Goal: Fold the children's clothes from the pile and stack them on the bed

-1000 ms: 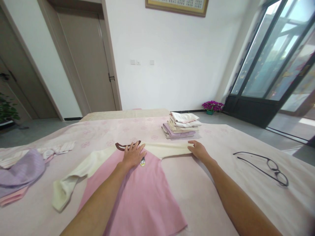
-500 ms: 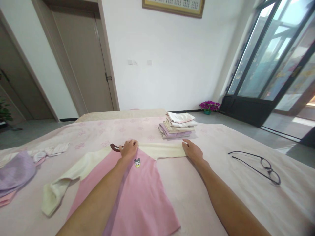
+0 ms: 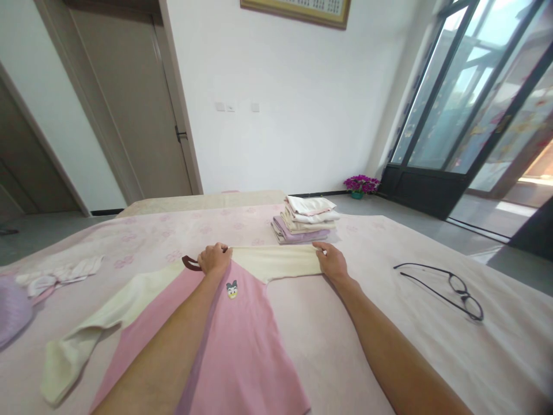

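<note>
A pink shirt [image 3: 242,334] with cream sleeves, a brown collar and a small duck badge lies flat on the bed. My left hand [image 3: 215,257] is closed on the shirt's collar edge, fingers curled over it. My right hand [image 3: 332,260] rests on the end of the right cream sleeve [image 3: 276,260], fingers bent and pressing its cuff. The left cream sleeve [image 3: 99,320] trails out towards the near left.
A stack of folded clothes [image 3: 305,219] sits just beyond the shirt. Black glasses [image 3: 453,285] lie on the bedspread [image 3: 389,346] at the right. Loose garments [image 3: 56,274] lie at the left edge. Behind are a door, a wall and glass doors at the right.
My left hand slid from flat on the shirt's chest up to the collar and curled closed on it. The right hand stays on the sleeve end. The view has shifted right.
</note>
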{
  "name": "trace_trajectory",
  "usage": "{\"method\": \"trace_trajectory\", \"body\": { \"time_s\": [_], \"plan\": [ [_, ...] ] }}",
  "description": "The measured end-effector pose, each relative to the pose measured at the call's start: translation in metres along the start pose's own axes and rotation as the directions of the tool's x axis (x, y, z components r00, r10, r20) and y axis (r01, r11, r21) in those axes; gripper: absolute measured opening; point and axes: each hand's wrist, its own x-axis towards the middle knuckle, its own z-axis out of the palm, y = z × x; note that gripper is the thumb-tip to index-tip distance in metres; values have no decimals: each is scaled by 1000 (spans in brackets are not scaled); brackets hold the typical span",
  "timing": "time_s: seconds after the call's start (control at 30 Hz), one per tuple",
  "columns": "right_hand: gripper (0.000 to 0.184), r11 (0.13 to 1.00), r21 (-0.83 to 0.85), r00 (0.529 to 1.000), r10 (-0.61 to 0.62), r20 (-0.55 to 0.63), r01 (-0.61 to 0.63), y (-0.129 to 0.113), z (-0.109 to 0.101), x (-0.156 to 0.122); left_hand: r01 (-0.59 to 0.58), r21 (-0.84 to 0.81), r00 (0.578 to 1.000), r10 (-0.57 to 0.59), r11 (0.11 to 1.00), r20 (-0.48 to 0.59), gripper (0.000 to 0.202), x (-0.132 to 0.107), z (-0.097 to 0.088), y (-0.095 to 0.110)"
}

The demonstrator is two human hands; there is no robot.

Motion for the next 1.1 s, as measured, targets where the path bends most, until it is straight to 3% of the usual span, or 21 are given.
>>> {"method": "trace_trajectory", "body": {
  "time_s": [0.2,0.3,0.43,0.5,0.57,0.67,0.73,0.9,1.1],
  "plan": [
    [40,965,-255,992,92,84,-67,-9,-2,-4,-40,48,998,42,998,-54,36,-5,7,6],
    [40,923,-384,997,58,48,-36,-18,-8,-9,-126,80,980,136,989,-147,38,-12,12,11],
    [41,873,-465,984,-177,-24,146,-45,-9,-20,-450,60,842,446,891,-305,35,-17,17,16],
    [43,862,-422,956,-289,50,282,-62,-2,-29,-549,7,801,528,836,-283,30,-18,18,16],
    [47,841,-342,907,-369,205,419,-76,9,-39,-577,-20,792,554,816,-255,27,-18,17,15],
    [59,827,-266,837,-372,402,495,-82,23,-50,-606,-43,781,584,794,-221,28,-20,15,13],
    [64,842,-294,847,-301,438,452,-73,27,-49,-639,-65,763,621,767,-179,28,-20,15,11],
    [68,867,-435,925,-70,374,242,-40,22,-33,-708,-112,706,703,697,-83,31,-20,17,2],
    [68,848,-477,944,-80,320,233,-30,26,-28,-752,-169,644,765,637,22,50,-39,11,-19]
  ]
}}
